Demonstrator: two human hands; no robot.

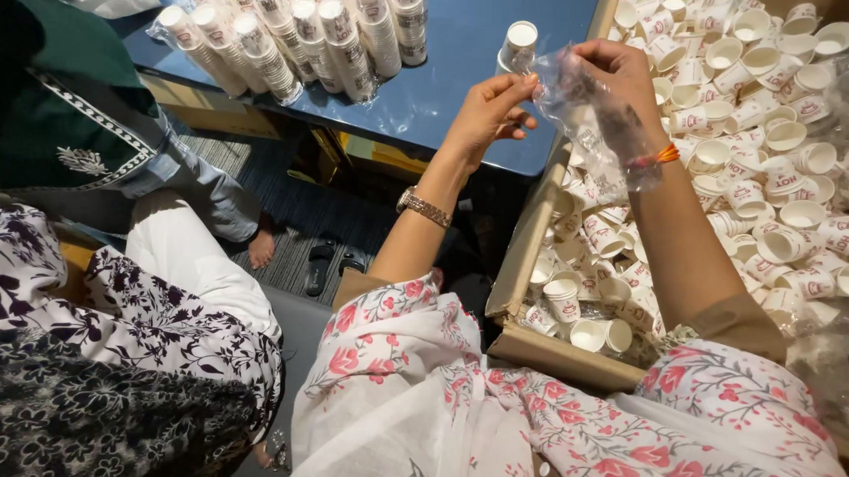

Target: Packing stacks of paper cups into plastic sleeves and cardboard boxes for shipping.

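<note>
I see a blue bench point(454, 46) at twelve o'clock bearing bagged cup stacks point(292, 39) and one short stack point(519, 45).

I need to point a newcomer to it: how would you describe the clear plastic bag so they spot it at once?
Start at the cardboard box of loose paper cups. Above its left wall, both hands pinch the bag. It is the only crinkled, see-through, empty thing held in the air.

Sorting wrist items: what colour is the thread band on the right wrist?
Orange thread band, seen in the head view.
</note>
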